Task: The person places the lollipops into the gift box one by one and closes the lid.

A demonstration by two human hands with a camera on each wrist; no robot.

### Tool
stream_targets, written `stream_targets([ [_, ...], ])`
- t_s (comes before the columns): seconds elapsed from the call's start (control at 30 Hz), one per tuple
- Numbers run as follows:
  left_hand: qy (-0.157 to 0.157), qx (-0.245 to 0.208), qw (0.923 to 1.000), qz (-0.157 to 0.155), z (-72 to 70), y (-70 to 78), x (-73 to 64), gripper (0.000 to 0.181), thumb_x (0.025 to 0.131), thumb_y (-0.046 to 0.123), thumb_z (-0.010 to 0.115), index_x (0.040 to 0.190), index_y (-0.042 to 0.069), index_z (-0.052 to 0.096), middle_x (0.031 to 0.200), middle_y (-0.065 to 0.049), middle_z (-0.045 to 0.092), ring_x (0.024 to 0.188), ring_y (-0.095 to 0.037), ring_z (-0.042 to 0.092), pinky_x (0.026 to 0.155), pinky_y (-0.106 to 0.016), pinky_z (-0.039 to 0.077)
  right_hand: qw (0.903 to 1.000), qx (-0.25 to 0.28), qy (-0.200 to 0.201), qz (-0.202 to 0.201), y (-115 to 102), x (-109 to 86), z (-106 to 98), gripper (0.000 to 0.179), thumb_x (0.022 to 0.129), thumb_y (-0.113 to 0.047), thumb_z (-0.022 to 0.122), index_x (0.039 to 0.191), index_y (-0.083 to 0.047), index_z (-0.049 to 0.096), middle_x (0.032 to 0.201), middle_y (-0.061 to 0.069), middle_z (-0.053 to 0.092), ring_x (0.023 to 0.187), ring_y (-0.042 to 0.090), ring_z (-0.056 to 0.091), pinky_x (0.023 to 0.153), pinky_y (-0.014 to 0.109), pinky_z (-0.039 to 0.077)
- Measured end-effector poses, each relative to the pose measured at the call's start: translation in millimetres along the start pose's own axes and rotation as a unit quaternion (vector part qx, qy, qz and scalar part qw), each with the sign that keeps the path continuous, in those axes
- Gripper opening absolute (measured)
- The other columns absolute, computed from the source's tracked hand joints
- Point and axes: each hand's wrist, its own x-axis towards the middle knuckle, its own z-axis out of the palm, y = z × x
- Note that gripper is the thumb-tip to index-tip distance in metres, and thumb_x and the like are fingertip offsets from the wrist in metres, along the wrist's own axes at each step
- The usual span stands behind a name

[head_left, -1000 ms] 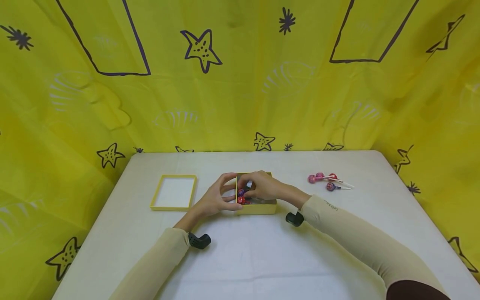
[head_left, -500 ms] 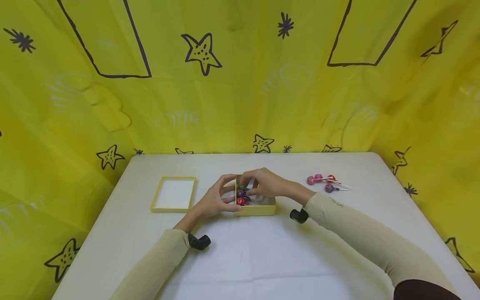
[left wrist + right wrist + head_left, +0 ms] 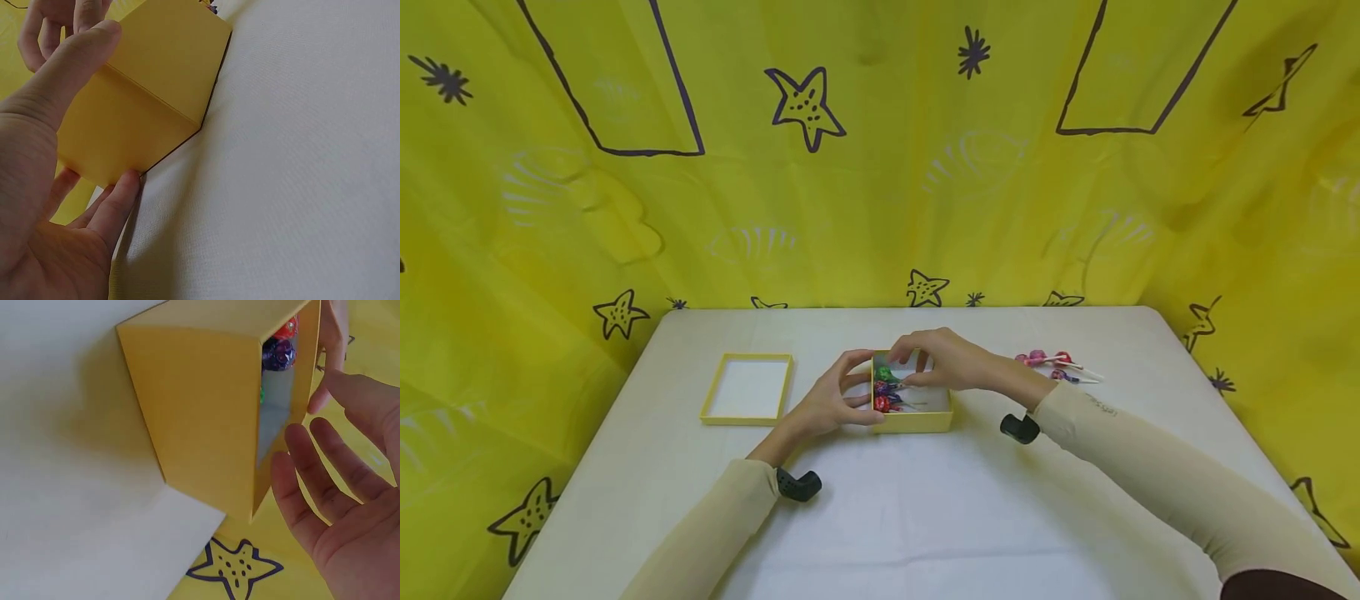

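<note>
A yellow box (image 3: 913,423) with no lid stands on the table, holding a green lollipop (image 3: 886,374), a purple lollipop (image 3: 886,388) and a red lollipop (image 3: 882,403) in a row along its left side. My left hand (image 3: 827,400) grips the box's left end, thumb at the front corner and fingers around the side and back. Over the box's right part is my right hand (image 3: 953,362), its fingers loosely bent and nothing held between them. In the right wrist view, the right fingertips (image 3: 301,434) hang near the rim, and the purple lollipop (image 3: 279,355) shows inside.
To the left lies the yellow-rimmed lid (image 3: 748,388), its white inside facing up. Several loose lollipops (image 3: 1037,358) lie on the white table (image 3: 887,517) to the right, partly behind the right forearm. A yellow patterned curtain (image 3: 865,208) hangs behind the table.
My right hand has let go of the green lollipop in the box and moved up and to the right. The lollipops inside are now more visible. The left hand keeps its hold.
</note>
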Motion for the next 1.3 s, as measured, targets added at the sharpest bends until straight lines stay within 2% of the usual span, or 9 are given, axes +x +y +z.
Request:
stream_targets([
  [0.13, 0.005, 0.006, 1.0000, -0.005, 0.4, -0.1, -0.2, 0.096, 0.077, 0.006, 0.091, 0.153, 0.022, 0.035, 0.165, -0.002, 0.028, 0.145, -0.034, 0.041, 0.107, -0.038, 0.052, 0.9997, -0.021, 0.013, 0.000, -0.8, -8.1, -9.6, 0.036, 0.090, -0.007, 0.079, 0.124, -0.007, 0.068, 0.117, 0.011, 0.071, 0.090, 0.019, 0.068, 0.080, 0.042, 0.062],
  [0.27, 0.004, 0.004, 1.0000, -0.003, 0.5, -0.4, 0.4, 0.098, 0.076, 0.006, 0.092, 0.154, 0.020, 0.035, 0.165, -0.004, 0.028, 0.145, -0.035, 0.040, 0.107, -0.039, 0.052, 0.9992, -0.034, 0.020, 0.003, -0.8, -17.5, -20.1, 0.039, 0.090, -0.009, 0.080, 0.126, -0.005, 0.066, 0.114, 0.009, 0.070, 0.092, 0.026, 0.069, 0.074, 0.037, 0.061],
  [0.37, 0.002, -0.002, 1.0000, -0.002, 0.2, -1.0, 1.0, 0.099, 0.075, 0.005, 0.092, 0.154, 0.019, 0.034, 0.166, -0.005, 0.027, 0.145, -0.035, 0.040, 0.107, -0.038, 0.052, 0.9988, -0.042, 0.024, 0.009, 1.0, -25.6, -27.7, 0.041, 0.090, -0.010, 0.080, 0.127, -0.004, 0.064, 0.115, 0.011, 0.069, 0.095, 0.031, 0.069, 0.076, 0.039, 0.062],
  [0.5, -0.001, -0.005, 1.0000, 0.002, -0.3, -1.2, 1.2, 0.099, 0.075, 0.005, 0.092, 0.154, 0.018, 0.034, 0.166, -0.006, 0.027, 0.145, -0.036, 0.040, 0.106, -0.038, 0.052, 0.9974, -0.054, 0.034, 0.034, 5.7, -38.6, -36.3, 0.044, 0.089, -0.012, 0.081, 0.129, -0.007, 0.064, 0.117, 0.012, 0.069, 0.098, 0.031, 0.067, 0.077, 0.043, 0.062],
  [0.8, -0.002, -0.007, 1.0000, 0.002, -0.6, 0.2, 1.1, 0.099, 0.074, -0.001, 0.091, 0.154, 0.016, 0.035, 0.166, -0.005, 0.027, 0.145, -0.034, 0.041, 0.106, -0.037, 0.052, 0.9913, -0.083, 0.063, 0.080, 24.3, -73.0, -53.9, 0.045, 0.089, -0.015, 0.083, 0.130, -0.013, 0.065, 0.117, 0.001, 0.068, 0.100, 0.023, 0.065, 0.078, 0.039, 0.060],
  [1.0, -0.002, -0.017, 0.9998, 0.003, -0.7, 1.3, 1.3, 0.099, 0.074, -0.003, 0.090, 0.154, 0.013, 0.034, 0.165, -0.006, 0.028, 0.145, -0.035, 0.041, 0.107, -0.038, 0.052, 0.9880, -0.092, 0.079, 0.096, 34.4, -95.3, -62.2, 0.046, 0.088, -0.012, 0.083, 0.129, -0.011, 0.065, 0.116, 0.003, 0.068, 0.095, 0.024, 0.065, 0.071, 0.031, 0.060],
  [1.13, -0.002, -0.011, 0.9999, -0.001, -1.1, 1.2, 1.4, 0.099, 0.074, -0.001, 0.091, 0.154, 0.016, 0.035, 0.165, -0.005, 0.028, 0.145, -0.034, 0.041, 0.107, -0.038, 0.052, 0.9850, -0.079, 0.082, 0.130, 37.4, -107.4, -65.6, 0.047, 0.088, -0.012, 0.083, 0.131, -0.012, 0.064, 0.115, 0.005, 0.068, 0.089, 0.021, 0.064, 0.062, 0.027, 0.059],
  [1.3, -0.002, -0.010, 0.9999, -0.002, -1.4, 1.7, 1.1, 0.099, 0.074, 0.000, 0.091, 0.153, 0.017, 0.035, 0.166, -0.005, 0.027, 0.145, -0.034, 0.041, 0.107, -0.039, 0.051, 0.9812, -0.086, 0.087, 0.149, 43.1, -118.7, -67.7, 0.046, 0.088, -0.016, 0.083, 0.130, -0.011, 0.065, 0.115, 0.004, 0.069, 0.093, 0.028, 0.064, 0.064, 0.029, 0.057],
])
